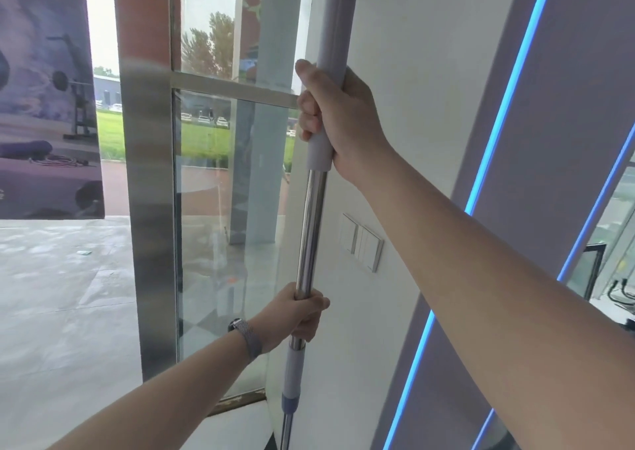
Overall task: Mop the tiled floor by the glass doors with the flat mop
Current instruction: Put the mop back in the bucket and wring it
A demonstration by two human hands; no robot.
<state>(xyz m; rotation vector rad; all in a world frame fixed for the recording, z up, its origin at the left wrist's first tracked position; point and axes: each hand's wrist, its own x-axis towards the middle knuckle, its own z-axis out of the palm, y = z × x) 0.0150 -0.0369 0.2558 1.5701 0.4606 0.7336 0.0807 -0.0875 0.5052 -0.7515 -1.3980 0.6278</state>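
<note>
Standing nearly upright through the middle of the view, the mop handle (pixel 311 223) runs from twelve o'clock down to six o'clock; its head is out of sight. The right hand (pixel 335 119) is clenched around the pale grip sleeve (pixel 321 150) above centre. The left hand (pixel 297 314), with a watch (pixel 245 334) on its wrist, grasps the steel tube below centre. Glass panels (pixel 206 229) stand at nine o'clock, wall switches (pixel 360 241) at three o'clock.

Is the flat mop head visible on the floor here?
No, only the mop pole shows, held upright by the right hand above and the left hand below; its lower end leaves the picture.
</note>
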